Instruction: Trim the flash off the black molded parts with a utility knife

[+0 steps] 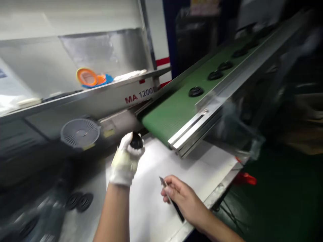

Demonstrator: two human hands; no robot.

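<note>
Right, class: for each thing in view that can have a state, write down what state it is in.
White-gloved left hand, closed around a round black part.
Bare right hand, holding a black-handled knife, blade exposed.
Green conveyor belt, carrying a row of black discs.
Two black discs, lying side by side on a white table.

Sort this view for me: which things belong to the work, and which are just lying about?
Work: left hand holding a black round part; right hand holding a utility knife; matching parts on the green conveyor belt.
Lying about: orange and blue items on the shelf; round grey fan.
</note>
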